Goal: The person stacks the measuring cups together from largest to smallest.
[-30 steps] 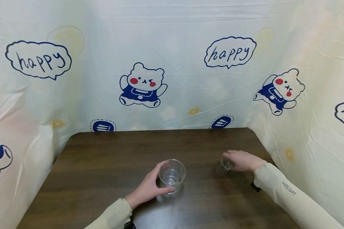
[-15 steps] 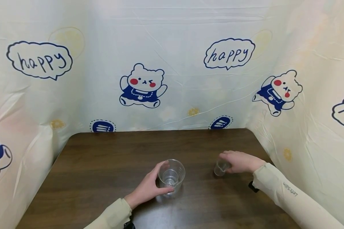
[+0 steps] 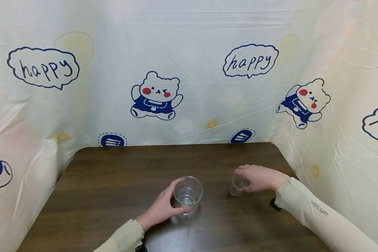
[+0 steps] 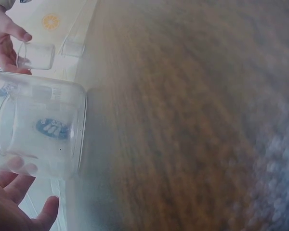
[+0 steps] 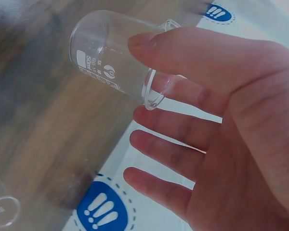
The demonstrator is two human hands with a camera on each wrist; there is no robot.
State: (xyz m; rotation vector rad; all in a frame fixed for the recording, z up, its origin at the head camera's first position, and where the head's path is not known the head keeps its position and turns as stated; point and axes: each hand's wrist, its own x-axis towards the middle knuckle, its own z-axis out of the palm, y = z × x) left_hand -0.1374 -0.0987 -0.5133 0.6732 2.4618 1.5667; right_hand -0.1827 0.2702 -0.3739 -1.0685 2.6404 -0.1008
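While left fingers (image 3: 174, 184) hold the large beaker (image 3: 189, 195), right fingers (image 5: 191, 91) have brought the pinched small beaker (image 5: 116, 58) nearer.

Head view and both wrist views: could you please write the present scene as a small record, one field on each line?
Left hand: thumb and fingers curve round the large beaker
Large beaker: clear, upright on the brown table
Inside it: a smaller round outline; whether a separate glass, I cannot tell
Right hand: pinches the small beaker near its rim
Small beaker: clear, white markings, rim upward, seemingly just off the table
Spacing: beakers apart, the small one to the right
Backdrop: pale, with printed bears and "happy" bubbles
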